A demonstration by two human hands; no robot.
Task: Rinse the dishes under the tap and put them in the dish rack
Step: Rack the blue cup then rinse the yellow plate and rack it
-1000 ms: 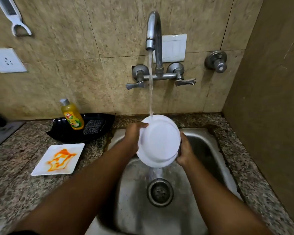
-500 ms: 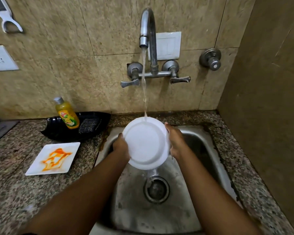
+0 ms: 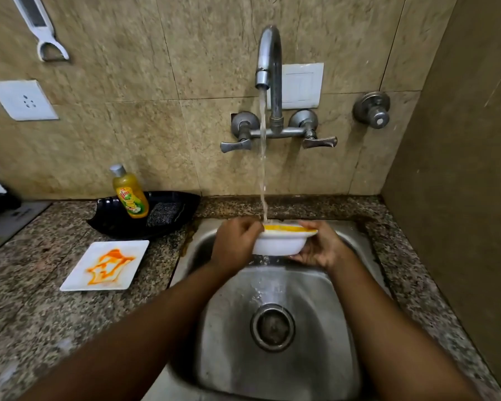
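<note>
Steel, the round-drained sink basin (image 3: 315, 328) lies under a white bowl with a yellow-smeared rim (image 3: 278, 244), gripped level by the left hand (image 3: 235, 244) and right hand (image 3: 320, 250) (fingers curled round opposite sides) beneath the curved chrome tap's (image 3: 269, 53) running stream.

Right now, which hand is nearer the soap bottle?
Left. The left hand grips the bowl on the side facing the soap bottle, which stands back-left on the counter. The right hand holds the bowl's far side, farther away.
</note>
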